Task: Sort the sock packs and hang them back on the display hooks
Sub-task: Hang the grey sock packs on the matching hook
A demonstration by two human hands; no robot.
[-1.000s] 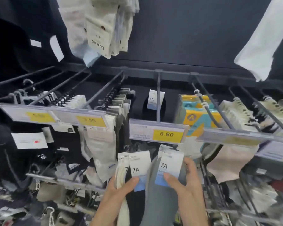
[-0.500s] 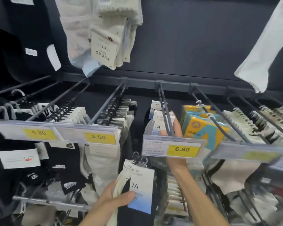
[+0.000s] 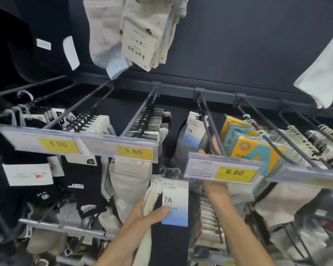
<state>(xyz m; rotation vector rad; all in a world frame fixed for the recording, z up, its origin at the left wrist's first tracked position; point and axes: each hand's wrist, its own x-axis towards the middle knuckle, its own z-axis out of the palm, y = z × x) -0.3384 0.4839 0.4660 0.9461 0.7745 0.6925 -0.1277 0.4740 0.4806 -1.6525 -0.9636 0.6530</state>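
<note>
Dark panelling backed the sock display, with a rail (image 3: 215,92) running across it and long hooks reaching out toward you. Your left hand (image 3: 142,215) gripped a small bunch of sock packs (image 3: 174,202) low in the middle, thumb pressed over the front card marked 7A, fingers wrapped behind; cream and black socks hung down from the cards below your palm. Your right hand (image 3: 214,181) reached up behind the price tag reading 6.80 (image 3: 222,167), which hid most of it. Its fingertips (image 3: 212,149) showed above the tag, right at the hook (image 3: 210,123) and the lower edge of a grey sock pack (image 3: 192,131) hanging there with its own 7A card. Whether those fingers pinched the pack or only touched it, I could not tell.

Just right of that hook hung yellow and blue packs (image 3: 248,143), and further right rows of pale socks (image 3: 304,143) crowded the next hooks. To the left, a tag reading 3.50 (image 3: 131,149) fronted a full hook of grey and cream socks, and beside it a tag reading 5.80 (image 3: 52,144) sat over black socks (image 3: 33,156) with white labels. Above, from a higher row, cream socks with a printed card (image 3: 138,45) dangled near the top edge, and a white sock (image 3: 323,73) hung at the far right.
</note>
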